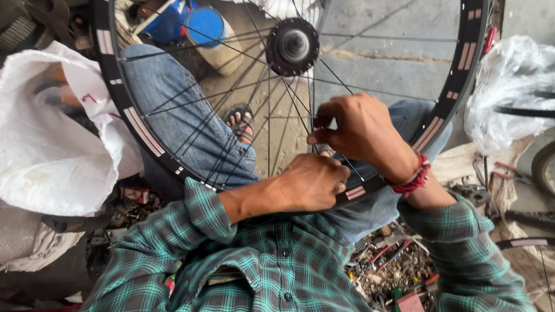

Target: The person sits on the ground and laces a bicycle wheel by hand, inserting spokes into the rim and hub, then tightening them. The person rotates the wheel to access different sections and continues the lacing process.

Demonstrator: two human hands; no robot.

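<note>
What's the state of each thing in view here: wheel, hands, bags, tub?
Black spoked bicycle wheel rim: tilted across the lap, no tyre fitted.
Dark toothed hub sprocket: mounted at wheel centre.
Left hand: closed on the rim's near edge.
Right hand: fingers pinched on a thin spoke.
White woven sack: open, crumpled.
Clear plastic bag: crumpled.
Blue-lidded tub: lid on.

Wheel rim [144, 130]: matt black metal w/ pale glossy stickers. Spokes [272, 110]: thin dark wire. Hub sprocket [292, 46]: dark, greasy-looking steel. Left sack [52, 156]: white woven plastic, crinkled. Shirt [277, 271]: soft checked cotton. Jeans [173, 110]: faded denim. Floor [381, 63]: rough concrete.
</note>
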